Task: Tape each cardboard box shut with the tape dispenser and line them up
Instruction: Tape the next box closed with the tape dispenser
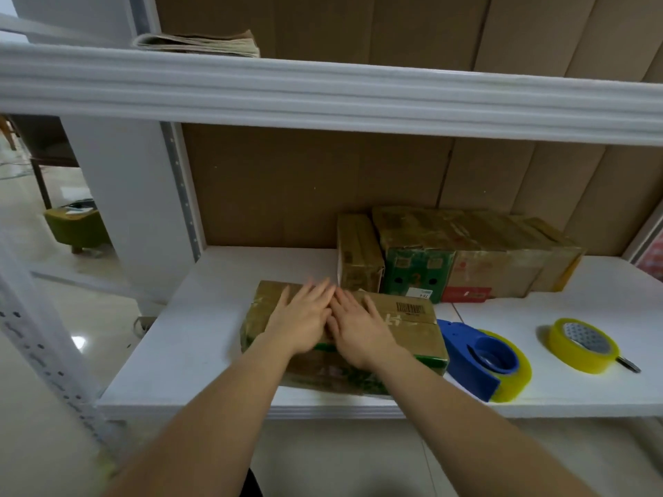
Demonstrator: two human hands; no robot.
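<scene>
A brown cardboard box (405, 326) with green print and a barcode lies near the front of the white shelf (201, 328). My left hand (303, 317) and my right hand (358, 326) lie flat side by side on its top, fingers straight, pressing on the flaps. The blue tape dispenser (477, 356) with a yellowish roll stands just right of this box, touching neither hand. Several taped boxes (448, 252) stand in a row against the shelf's back wall.
A loose yellow tape roll (583, 344) lies at the right with a dark small tool beside it. An upper shelf beam (323, 95) crosses overhead, with folded papers (201, 43) on it. A green stool (77, 224) sits on the floor at left.
</scene>
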